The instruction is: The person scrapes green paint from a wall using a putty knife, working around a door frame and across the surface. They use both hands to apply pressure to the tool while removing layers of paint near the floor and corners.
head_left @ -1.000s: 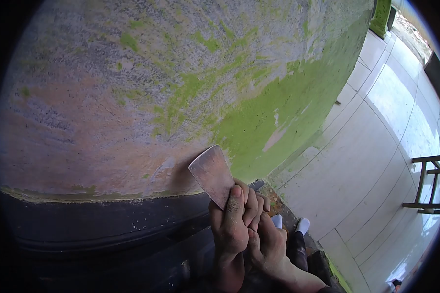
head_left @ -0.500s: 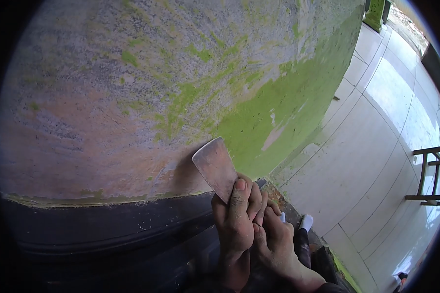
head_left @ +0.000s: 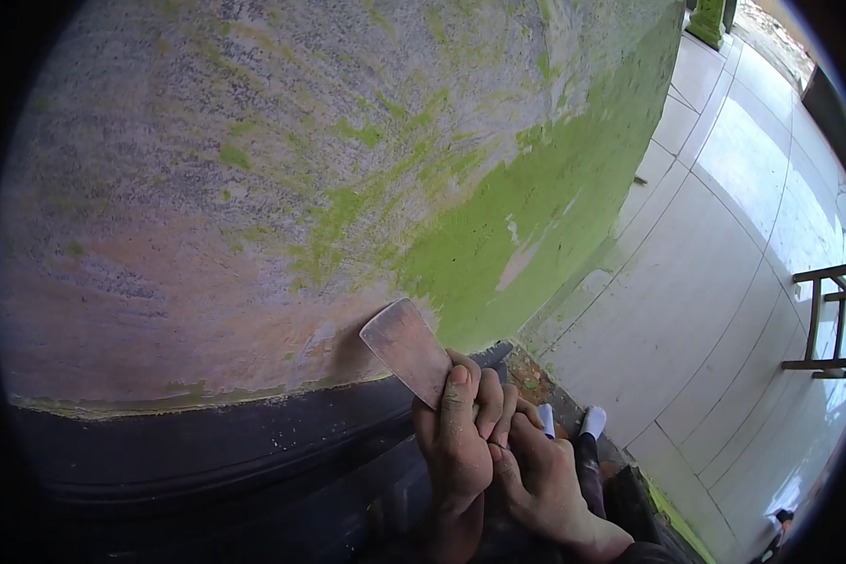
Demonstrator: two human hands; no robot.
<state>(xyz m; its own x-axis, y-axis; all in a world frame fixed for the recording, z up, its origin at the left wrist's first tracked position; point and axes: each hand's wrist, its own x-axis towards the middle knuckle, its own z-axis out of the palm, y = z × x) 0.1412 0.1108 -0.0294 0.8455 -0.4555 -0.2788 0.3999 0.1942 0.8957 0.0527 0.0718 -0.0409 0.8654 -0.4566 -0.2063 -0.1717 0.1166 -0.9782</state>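
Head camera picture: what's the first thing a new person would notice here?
Probably the big rough wall filling the upper left, scraped to grey and pink, with bright green paint remaining toward the right. Next, the flat metal scraper laid against it at the bottom middle, gripped by the left hand and right hand together. White floor tiles shine on the right.

Wall (head_left: 254, 188) blocks ahead, dark ledge (head_left: 207, 451) juts below, open tiled floor (head_left: 714, 310) to rt — wooden stool (head_left: 822, 320) well apart.
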